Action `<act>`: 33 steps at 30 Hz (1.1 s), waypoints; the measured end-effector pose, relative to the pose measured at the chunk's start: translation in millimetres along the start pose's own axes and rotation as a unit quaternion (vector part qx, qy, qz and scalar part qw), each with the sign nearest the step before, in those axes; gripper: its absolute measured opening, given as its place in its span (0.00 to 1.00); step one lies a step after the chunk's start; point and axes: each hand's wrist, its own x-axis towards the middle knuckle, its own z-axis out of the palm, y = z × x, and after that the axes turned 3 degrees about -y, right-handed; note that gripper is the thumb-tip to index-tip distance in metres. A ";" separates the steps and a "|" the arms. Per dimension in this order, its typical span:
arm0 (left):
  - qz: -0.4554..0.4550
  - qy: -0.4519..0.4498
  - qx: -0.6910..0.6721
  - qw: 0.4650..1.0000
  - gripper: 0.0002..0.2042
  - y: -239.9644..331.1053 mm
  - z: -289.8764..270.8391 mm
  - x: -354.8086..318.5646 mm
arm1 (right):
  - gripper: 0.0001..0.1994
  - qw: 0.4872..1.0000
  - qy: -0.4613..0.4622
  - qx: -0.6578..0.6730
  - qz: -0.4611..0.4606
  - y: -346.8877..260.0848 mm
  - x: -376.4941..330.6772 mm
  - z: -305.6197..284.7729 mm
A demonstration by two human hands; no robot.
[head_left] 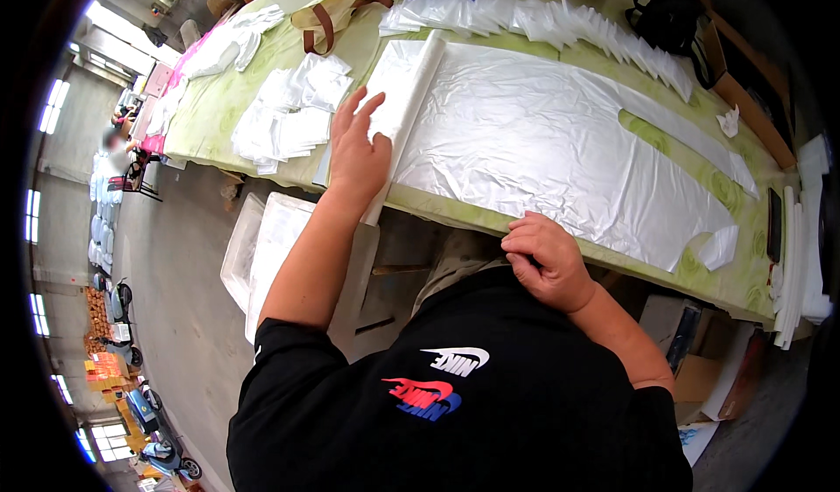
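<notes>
A thin white plastic apron (525, 133) lies spread over the green-covered table, wrinkled, with long cut-out straps at its right end. Along its left side runs a narrow folded or rolled strip (415, 111), which hangs a little over the front edge. My left hand (357, 155) is raised over this strip, fingers apart and holding nothing; whether it touches the plastic is unclear. By the table's front edge, my right hand (549, 260) is loosely closed beside the apron's near border, with nothing visible in its fingers.
Folded clear-white packets (293, 116) are heaped at the left, and a long row of them (560, 24) lines the back. A yellowish bag with brown handles (325, 24), a black bag (669, 20) and a cardboard box (748, 90) stand around. White plastic bins (276, 238) sit below.
</notes>
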 end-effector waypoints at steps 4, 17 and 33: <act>-0.043 -0.190 0.122 0.973 0.29 12.5 16.5 20.2 | 0.11 1.000 -0.016 0.019 -0.005 -2.6 1.6 -3.8; -0.239 -0.216 0.165 0.932 0.42 -48.3 7.9 75.2 | 0.10 1.000 -0.002 0.002 0.002 -2.9 -8.1 -8.7; -0.197 -0.151 -0.741 0.624 0.33 148.8 59.8 44.9 | 0.38 0.795 -0.025 0.442 0.415 -30.7 25.3 7.4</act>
